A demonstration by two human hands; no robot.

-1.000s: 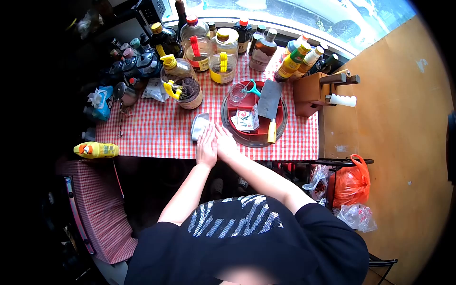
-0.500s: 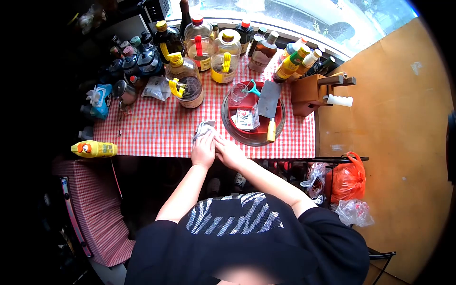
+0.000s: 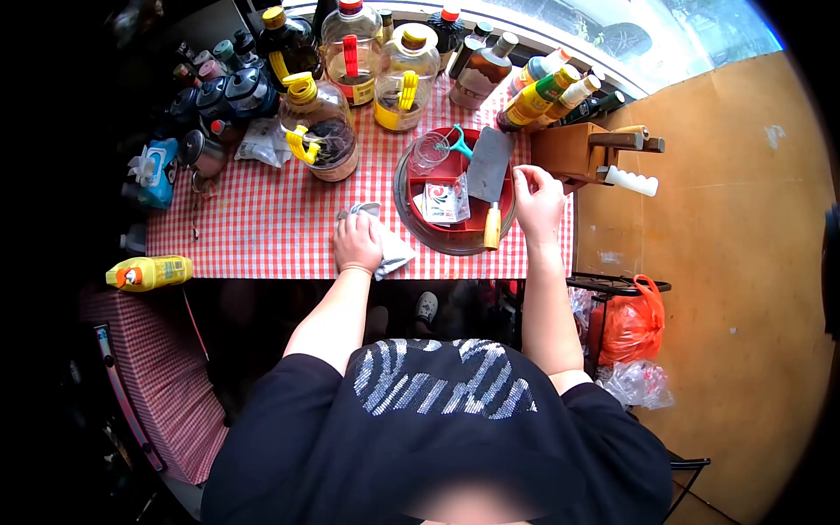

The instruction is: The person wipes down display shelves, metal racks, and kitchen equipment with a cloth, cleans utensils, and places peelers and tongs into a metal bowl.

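My left hand (image 3: 358,243) lies palm down on a white and grey cloth (image 3: 392,251) near the front edge of the checked table, its fingers pressed together over it. To the right, my right hand (image 3: 538,203) is raised beside the rim of the round red tray (image 3: 452,235), fingers curled with thumb and fingertips close together; whether anything is between them is too small to tell. A cleaver (image 3: 490,164) with a yellow handle rests across the tray. In the tray are a glass jar (image 3: 428,153), a green peeler (image 3: 460,143) and a card pack (image 3: 444,202).
Large yellow-capped jugs (image 3: 320,140) and several bottles (image 3: 481,74) stand at the back. A knife block (image 3: 564,152) is at the right. A yellow bottle (image 3: 150,273) lies at the left front corner. An orange bag (image 3: 634,325) hangs below right.
My hands have parted. The right hand has moved right and up to the tray's right side; the left stays on the cloth, which now lies more spread out.
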